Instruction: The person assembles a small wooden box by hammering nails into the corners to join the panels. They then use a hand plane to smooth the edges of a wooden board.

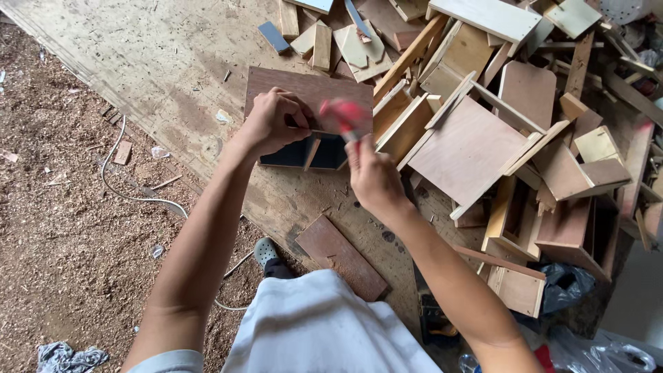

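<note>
a person bends over a wide plywood work surface [179, 76], seen from above, both bare arms stretched out toward a small brown wooden box [309, 93] that lies near the middle of the board, its dark open compartments [307, 153] facing the person. the left hand [271, 122] is curled closed on the near edge of the box's top panel, fingers folded tight and pinching something too small to make out. the right hand [373, 177] is closed around a red-headed tool [343, 116], blurred in motion, its head just above the box's right corner; what kind of tool it is cannot be told. a loose brown board [341, 256] lies flat on the surface between the arms, close to the person's white apron [324, 328]. to the right, a heap of plywood offcuts [497, 117] and half-built boxes crowds against the box's side. a grey shoe [266, 251] shows at the board's edge, and a white cable [128, 190] snakes over the sawdust-covered floor [62, 228] on the left.
</note>
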